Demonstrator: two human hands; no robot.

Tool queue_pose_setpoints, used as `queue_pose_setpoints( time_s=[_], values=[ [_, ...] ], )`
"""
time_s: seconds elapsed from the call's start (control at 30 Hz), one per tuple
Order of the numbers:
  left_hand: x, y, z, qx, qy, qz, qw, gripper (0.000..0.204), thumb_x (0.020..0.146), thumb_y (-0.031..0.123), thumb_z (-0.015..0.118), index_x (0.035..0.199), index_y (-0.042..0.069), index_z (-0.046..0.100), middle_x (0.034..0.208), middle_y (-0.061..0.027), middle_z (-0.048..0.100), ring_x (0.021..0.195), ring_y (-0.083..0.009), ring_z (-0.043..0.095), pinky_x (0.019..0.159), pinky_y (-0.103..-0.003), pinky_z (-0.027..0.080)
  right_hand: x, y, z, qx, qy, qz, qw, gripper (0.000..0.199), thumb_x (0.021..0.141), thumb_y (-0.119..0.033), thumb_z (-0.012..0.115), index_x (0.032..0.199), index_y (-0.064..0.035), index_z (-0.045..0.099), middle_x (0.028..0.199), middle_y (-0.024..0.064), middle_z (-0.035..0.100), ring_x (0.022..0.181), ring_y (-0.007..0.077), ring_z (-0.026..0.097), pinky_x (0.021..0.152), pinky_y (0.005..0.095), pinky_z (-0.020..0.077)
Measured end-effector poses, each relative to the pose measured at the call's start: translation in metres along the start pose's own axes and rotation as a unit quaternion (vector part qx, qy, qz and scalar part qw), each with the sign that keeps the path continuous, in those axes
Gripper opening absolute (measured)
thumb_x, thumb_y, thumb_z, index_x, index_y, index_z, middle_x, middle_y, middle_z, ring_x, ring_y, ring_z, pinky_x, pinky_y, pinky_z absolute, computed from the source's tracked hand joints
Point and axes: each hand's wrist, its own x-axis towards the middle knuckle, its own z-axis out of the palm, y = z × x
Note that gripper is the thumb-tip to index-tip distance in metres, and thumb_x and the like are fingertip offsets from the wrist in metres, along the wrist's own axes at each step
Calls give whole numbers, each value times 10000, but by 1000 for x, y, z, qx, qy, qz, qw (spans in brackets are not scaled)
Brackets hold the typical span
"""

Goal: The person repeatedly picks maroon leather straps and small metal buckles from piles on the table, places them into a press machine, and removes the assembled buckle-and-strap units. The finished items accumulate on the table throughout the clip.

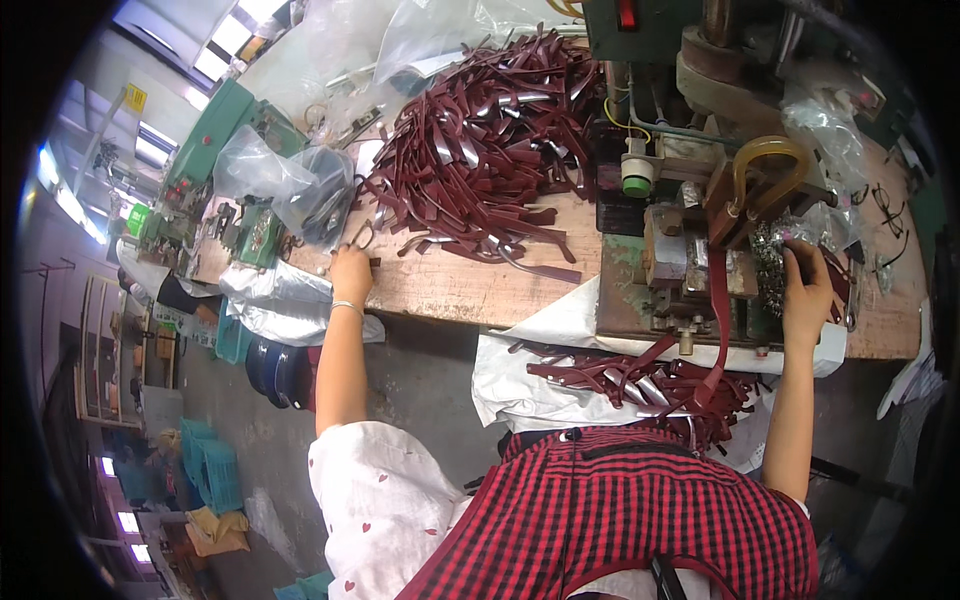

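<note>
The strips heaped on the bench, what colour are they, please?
The strips are mostly maroon, best seen in head view.

Teal baskets [223,468] lower left; yellow sign [135,97] upper left.

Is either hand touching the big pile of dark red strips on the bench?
No: the left hand is apart from the pile, to its left, and the right hand is by the small shiny pieces.

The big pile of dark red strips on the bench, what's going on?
The person's right hand is at small shiny metal bits beside a green machine, where one strip hangs. The left hand is at the edge of the bench, away from the big pile; its grip is unclear. More strips lie on white cloth.
</note>
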Motion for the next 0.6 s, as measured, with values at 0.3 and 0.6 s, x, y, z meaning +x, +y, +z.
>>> queue_pose_setpoints(
  time_s=[0.3, 0.6],
  values=[
    [-7, 2, -47, -159, 338, -173, 911, 237, 972, 133, 647, 1186, 44, 695, 902, -150, 749, 762, -319, 693, 693, -409, 530, -48, 2, -44, -116, 91, 24, 989, 197, 1005, -81, 646, 1165, 11, 714, 1094, 69, 739, 1045, 136, 669, 954, 281, 498],
    [-11, 187, -163, -840, 107, -93, 524, 329, 1087, 271, 560, 1190, -38, 603, 1162, -180, 738, 1093, -237, 703, 953, -346, 555, -36, -115, -8, 3, -43, -43, 998, 192, 895, -67, 730, 1076, -18, 772, 1027, 118, 764, 946, 214, 712, 872, 320, 536]
  ],
)
